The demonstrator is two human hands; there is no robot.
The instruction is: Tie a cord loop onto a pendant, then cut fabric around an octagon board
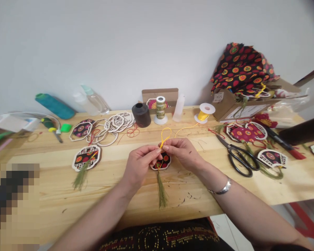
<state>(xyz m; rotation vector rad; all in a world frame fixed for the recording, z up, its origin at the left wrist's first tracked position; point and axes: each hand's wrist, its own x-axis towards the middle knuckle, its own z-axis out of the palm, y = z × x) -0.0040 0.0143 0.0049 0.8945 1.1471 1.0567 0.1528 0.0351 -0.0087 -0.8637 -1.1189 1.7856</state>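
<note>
My left hand (143,158) and my right hand (181,151) meet at the middle of the table, both closed in a pinch on a yellow cord (165,134). Above the fingertips the cord stands up as a loop. Just below them lies a dark patterned ornament (164,162) with a pale rim, partly hidden by my fingers. An olive-green tassel (161,195) hangs from it towards me. A length of yellow cord runs from near my right hand back to a white spool of yellow cord (205,111).
Black scissors (238,157) lie to the right, beside a fan-shaped ornament (272,158). A cardboard box (235,108) holds patterned fabric (243,66). Along the wall stand a black thread cone (141,115) and a thread spool (160,109). Left are wooden frames (117,122) and a tasselled ornament (86,157).
</note>
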